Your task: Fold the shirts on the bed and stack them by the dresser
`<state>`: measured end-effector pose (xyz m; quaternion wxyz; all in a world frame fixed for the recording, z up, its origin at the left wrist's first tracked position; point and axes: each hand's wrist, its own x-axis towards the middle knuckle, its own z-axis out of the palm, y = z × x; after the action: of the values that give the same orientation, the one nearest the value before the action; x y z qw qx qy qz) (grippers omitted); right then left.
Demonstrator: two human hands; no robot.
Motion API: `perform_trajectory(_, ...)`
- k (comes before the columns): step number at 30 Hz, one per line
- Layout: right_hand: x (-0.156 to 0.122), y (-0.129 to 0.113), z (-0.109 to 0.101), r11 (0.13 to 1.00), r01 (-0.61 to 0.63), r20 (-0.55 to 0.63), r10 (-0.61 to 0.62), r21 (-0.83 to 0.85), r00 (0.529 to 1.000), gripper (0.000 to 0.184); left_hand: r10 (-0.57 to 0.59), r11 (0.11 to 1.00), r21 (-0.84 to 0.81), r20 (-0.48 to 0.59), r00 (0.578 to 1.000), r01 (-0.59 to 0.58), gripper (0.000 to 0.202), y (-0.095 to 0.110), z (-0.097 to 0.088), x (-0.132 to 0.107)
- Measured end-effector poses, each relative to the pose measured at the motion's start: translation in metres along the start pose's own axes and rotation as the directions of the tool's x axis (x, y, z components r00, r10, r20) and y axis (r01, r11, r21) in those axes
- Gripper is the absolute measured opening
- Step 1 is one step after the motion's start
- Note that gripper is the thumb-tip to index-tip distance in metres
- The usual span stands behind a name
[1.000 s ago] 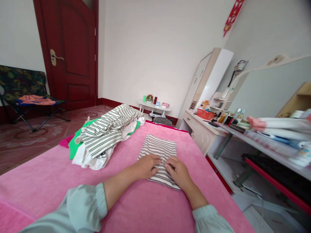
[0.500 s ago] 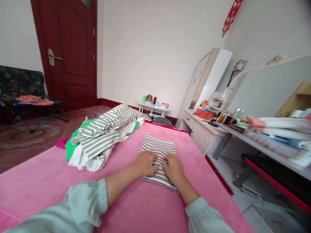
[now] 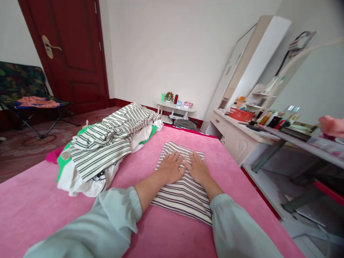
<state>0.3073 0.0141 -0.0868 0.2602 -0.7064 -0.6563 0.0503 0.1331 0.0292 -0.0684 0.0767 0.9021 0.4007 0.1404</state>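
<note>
A folded black-and-white striped garment (image 3: 182, 195) lies flat on the pink bed cover (image 3: 150, 233). My left hand (image 3: 170, 167) rests palm down on its far half with the fingers stretched out. My right hand (image 3: 198, 167) lies beside it, also flat and open, fingers pointing away from me. Both hands press on the cloth and hold nothing. Pale green sleeves cover both forearms.
A heap of unfolded clothes (image 3: 104, 145), striped, green and white, sits on the bed to the left. A white dresser (image 3: 236, 138) with a red basket (image 3: 240, 114) stands right of the bed. A red door (image 3: 67, 53) and a folding chair (image 3: 24, 93) are at the far left.
Both hands slid forward from the garment's near edge to its far half and flattened out from a pinching hold. The camera moved closer over the bed.
</note>
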Motion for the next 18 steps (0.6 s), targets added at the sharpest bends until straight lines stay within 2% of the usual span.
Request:
perform_trajectory(5,0.014,0.004,-0.001,0.999,-0.034,0.015,0.034,-0.019,0.999,0.065,-0.039,0.998,-0.045,0.021,0.999,0.039,0.064,-0.005,0.000,0.006)
perform_trajectory(9,0.013,0.004,-0.002,0.998,-0.007,0.010,0.008,-0.060,1.000,0.062,-0.116,0.992,-0.056,0.026,0.993,0.117,0.070,-0.009,-0.002,0.014)
perform_trajectory(11,0.010,0.001,-0.006,0.995,0.040,-0.002,-0.040,-0.090,0.999,0.058,-0.161,0.986,-0.046,0.043,0.986,0.163,0.075,-0.010,-0.004,0.016)
perform_trajectory(14,0.004,-0.007,-0.014,0.975,0.183,-0.019,-0.186,-0.127,0.982,0.053,-0.211,0.977,-0.029,0.046,0.976,0.212,0.081,-0.012,-0.005,0.017)
perform_trajectory(16,0.001,-0.012,-0.017,0.956,0.265,0.003,-0.267,-0.121,0.964,0.052,-0.223,0.974,-0.021,0.032,0.974,0.224,0.081,-0.013,-0.004,0.017)
perform_trajectory(18,0.001,-0.015,-0.018,0.947,0.303,0.064,-0.297,-0.106,0.953,0.050,-0.229,0.973,-0.011,0.025,0.973,0.230,0.079,-0.014,-0.002,0.018)
